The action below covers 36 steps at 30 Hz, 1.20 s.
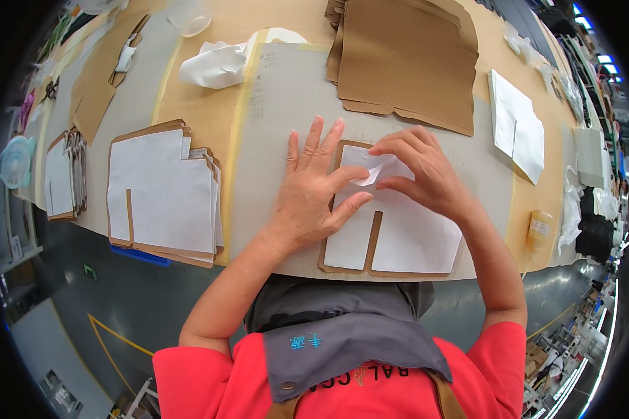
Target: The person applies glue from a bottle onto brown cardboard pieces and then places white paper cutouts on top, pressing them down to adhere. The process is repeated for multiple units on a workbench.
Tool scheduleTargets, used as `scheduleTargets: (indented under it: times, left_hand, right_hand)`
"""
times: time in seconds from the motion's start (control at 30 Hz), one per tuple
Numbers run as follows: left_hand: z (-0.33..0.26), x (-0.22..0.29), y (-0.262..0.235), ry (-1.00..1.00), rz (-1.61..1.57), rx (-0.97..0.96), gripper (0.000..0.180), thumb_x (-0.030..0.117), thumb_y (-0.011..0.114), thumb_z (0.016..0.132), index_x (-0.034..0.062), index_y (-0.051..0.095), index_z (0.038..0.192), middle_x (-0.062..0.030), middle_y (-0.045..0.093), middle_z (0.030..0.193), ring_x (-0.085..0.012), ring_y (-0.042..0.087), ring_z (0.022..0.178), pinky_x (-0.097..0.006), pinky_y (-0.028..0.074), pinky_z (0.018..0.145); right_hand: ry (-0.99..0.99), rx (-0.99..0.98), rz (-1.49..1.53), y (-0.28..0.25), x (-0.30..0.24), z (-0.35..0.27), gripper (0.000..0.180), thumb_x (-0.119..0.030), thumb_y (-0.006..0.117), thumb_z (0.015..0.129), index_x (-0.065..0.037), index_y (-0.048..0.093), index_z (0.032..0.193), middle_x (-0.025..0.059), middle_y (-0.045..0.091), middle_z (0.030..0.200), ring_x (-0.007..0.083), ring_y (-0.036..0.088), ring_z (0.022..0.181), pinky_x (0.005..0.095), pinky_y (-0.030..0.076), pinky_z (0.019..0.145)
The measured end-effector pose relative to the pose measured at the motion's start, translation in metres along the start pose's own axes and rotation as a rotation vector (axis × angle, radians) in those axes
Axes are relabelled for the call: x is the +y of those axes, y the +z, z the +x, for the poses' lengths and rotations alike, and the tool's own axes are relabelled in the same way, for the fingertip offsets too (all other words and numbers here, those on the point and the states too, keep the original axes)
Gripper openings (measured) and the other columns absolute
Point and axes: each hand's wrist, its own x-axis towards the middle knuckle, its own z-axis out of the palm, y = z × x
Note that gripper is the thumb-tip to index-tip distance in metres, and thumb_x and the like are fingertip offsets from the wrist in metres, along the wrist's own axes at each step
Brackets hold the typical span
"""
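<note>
Directly in front of me lies a white sheet [416,244] with a narrow slot, on a slightly larger brown piece [323,257] whose border shows around it. A small crumpled white fold [372,173] rises near the sheet's upper edge. My left hand [307,188] is spread over the left edge, its index fingertip touching the fold and its thumb stretched out above the sheet. From the right reaches my right hand [430,171], with fingers curved and the thumb apart from them, close beside the fold. No firm grip shows in either hand.
Left of me stands a stack of white-faced brown pieces [159,181], with another stack [61,178] farther left. Large brown sheets [412,63] lie ahead. White cut pieces [517,129] and a yellowish jar [539,230] are on the right. Crumpled white paper [217,65] rests far left of centre.
</note>
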Motion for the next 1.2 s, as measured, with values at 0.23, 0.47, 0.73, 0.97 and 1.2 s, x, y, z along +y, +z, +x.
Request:
scheduleTargets:
  times: [0.23, 0.47, 0.73, 0.97, 1.2]
  left_hand:
    - [0.004, -0.018, 0.008, -0.025, -0.078, 0.088, 0.026, 0.026, 0.054, 0.101, 0.0108, 0.075, 0.1, -0.0192, 0.045, 0.151, -0.039, 0.024, 0.149, -0.053, 0.01, 0.122]
    - [0.005, -0.021, 0.008, 0.046, -0.077, 0.111, 0.015, 0.026, 0.076, 0.087, 0.0135, 0.076, 0.096, -0.0161, 0.052, 0.146, -0.0385, 0.032, 0.146, -0.053, 0.015, 0.122]
    - [0.002, -0.026, 0.01, 0.083, -0.012, 0.096, 0.025, 0.028, 0.083, 0.078, 0.0151, 0.076, 0.098, -0.0135, 0.052, 0.147, -0.0349, 0.032, 0.147, -0.051, 0.018, 0.123]
    - [0.004, -0.024, 0.01, 0.095, -0.021, 0.108, 0.033, 0.03, 0.081, 0.081, 0.0155, 0.074, 0.11, -0.0129, 0.053, 0.147, -0.0337, 0.034, 0.146, -0.049, 0.019, 0.123]
    - [0.0, -0.018, 0.007, 0.117, -0.08, 0.158, 0.033, 0.021, 0.069, 0.092, 0.0139, 0.067, 0.124, -0.0139, 0.055, 0.143, -0.0334, 0.04, 0.143, -0.049, 0.022, 0.121]
  right_hand:
    - [0.017, -0.151, -0.055, -0.009, 0.016, -0.001, 0.021, -0.017, 0.078, 0.08, -0.014, 0.068, 0.098, -0.0014, 0.064, 0.099, 0.0213, 0.052, 0.1, 0.035, 0.037, 0.094]
    - [-0.22, 0.135, -0.247, -0.015, -0.023, -0.056, 0.027, -0.006, 0.078, 0.076, -0.014, 0.058, 0.092, -0.0012, 0.068, 0.108, 0.0203, 0.059, 0.11, 0.0397, 0.041, 0.098]
    - [-0.324, 0.159, -0.226, -0.028, -0.108, -0.158, 0.017, -0.011, 0.069, 0.08, -0.008, 0.058, 0.093, 0.0109, 0.072, 0.099, 0.0277, 0.071, 0.086, 0.039, 0.059, 0.079]
    - [0.127, 0.602, -0.108, -0.092, -0.146, -0.232, 0.015, -0.005, 0.059, 0.089, -0.004, 0.059, 0.105, 0.0099, 0.069, 0.091, 0.0202, 0.067, 0.079, 0.0329, 0.054, 0.069]
    - [0.661, 0.437, 0.142, -0.148, 0.018, -0.252, 0.016, -0.012, 0.056, 0.101, -0.001, 0.06, 0.112, -0.0032, 0.059, 0.094, 0.0036, 0.051, 0.091, 0.0185, 0.04, 0.081]
